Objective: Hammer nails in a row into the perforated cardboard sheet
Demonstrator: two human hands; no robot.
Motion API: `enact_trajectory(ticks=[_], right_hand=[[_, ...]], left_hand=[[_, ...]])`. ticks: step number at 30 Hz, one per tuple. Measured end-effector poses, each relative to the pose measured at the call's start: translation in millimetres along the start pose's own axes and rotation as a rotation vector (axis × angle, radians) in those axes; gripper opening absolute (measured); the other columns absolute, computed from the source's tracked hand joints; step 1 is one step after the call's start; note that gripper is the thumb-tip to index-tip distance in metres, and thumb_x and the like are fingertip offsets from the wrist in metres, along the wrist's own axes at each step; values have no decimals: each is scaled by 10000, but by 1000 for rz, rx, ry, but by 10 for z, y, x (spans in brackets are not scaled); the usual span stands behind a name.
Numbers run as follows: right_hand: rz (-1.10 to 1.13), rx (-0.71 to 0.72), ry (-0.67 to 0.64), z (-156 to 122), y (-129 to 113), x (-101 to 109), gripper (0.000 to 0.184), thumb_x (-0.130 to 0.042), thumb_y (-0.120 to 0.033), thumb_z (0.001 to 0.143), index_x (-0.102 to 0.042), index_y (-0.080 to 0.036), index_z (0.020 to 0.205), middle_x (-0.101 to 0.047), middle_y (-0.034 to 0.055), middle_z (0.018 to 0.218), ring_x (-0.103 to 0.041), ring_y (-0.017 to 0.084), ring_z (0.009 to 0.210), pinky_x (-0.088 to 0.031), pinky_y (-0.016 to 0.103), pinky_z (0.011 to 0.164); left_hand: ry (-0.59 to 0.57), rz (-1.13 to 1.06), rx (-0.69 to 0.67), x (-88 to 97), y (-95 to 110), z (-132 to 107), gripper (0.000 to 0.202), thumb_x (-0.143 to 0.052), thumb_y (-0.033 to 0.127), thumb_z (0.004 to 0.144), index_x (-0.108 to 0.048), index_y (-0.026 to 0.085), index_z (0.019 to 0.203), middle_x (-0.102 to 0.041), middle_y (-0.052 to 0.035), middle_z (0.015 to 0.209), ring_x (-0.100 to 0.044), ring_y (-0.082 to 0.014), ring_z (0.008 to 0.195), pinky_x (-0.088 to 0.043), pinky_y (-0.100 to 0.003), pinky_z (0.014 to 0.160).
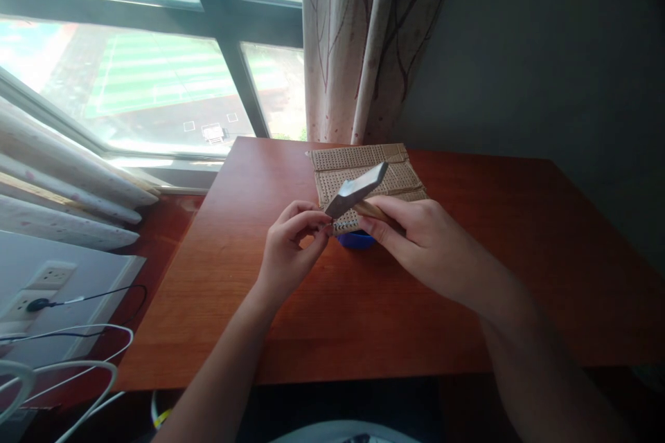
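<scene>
My right hand is wrapped round the wooden handle of a hammer, its metal head slanting up to the right. The lower end of that head is just above the fingertips of my left hand. Thumb and forefinger of the left hand are pinched together at the front left corner of a cardboard sheet; whatever they hold is too small to make out. Rows of small holes cover the cardboard, and small dark bits line its front edge. Part of a blue container shows beneath that edge.
The cardboard and container are on a reddish-brown wooden table. A window and patterned curtains stand behind. Left of the table, white cables hang near a wall socket with a black plug.
</scene>
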State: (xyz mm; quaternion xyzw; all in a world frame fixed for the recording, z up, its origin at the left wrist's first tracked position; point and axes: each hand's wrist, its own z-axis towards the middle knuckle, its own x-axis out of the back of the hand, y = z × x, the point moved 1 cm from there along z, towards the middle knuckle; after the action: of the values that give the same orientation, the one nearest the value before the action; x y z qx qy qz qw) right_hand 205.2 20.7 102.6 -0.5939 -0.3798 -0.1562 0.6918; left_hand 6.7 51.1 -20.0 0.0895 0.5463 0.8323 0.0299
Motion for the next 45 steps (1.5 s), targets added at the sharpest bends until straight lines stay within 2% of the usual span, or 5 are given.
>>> enact_trajectory(ticks=[9, 15, 23, 30, 45], right_hand=[[2, -14, -8, -5, 6, -6, 214, -505, -296, 1009, -609, -214, 841, -661, -49, 767, -599, 111, 718, -384, 263, 667], [-3, -35, -30, -35, -7, 17, 201, -496, -299, 1014, -651, -225, 910, -691, -47, 809, -617, 118, 744, -388, 270, 668], [-6, -30, -31, -36, -12, 14, 210, -490, -305, 1017, -648, -224, 905, -670, -51, 777, -595, 112, 718, -379, 267, 651], [-23, -32, -32, -44, -10, 19, 212, -487, -307, 1018, -645, -223, 904, -671, -46, 776, -593, 116, 708, -369, 275, 641], [-23, -55, -53, -55, -38, 26, 230, -472, -321, 1022, -662, -226, 936, -704, -22, 824, -619, 134, 738, -393, 279, 667]], left_hand=[[-2, -180, 149, -10, -30, -10, 168, -779, 195, 806, -745, 215, 969, -537, -32, 1050, -629, -95, 795, -559, -218, 746], [24, -226, 238, 8, 46, -8, 178, -796, 231, 795, -739, 196, 960, -541, -39, 1113, -655, -96, 802, -560, -223, 764], [-8, -204, 361, 32, 124, 8, 222, -818, 260, 772, -757, 143, 951, -685, -55, 867, -627, -118, 750, -516, -206, 687], [22, -95, 354, 28, 87, 3, 221, -839, 297, 734, -774, 144, 880, -683, -26, 676, -568, -99, 581, -424, -186, 505], [4, -12, 309, 7, 86, -22, 203, -802, 303, 767, -778, 149, 897, -722, -42, 712, -607, -125, 590, -504, -225, 553]])
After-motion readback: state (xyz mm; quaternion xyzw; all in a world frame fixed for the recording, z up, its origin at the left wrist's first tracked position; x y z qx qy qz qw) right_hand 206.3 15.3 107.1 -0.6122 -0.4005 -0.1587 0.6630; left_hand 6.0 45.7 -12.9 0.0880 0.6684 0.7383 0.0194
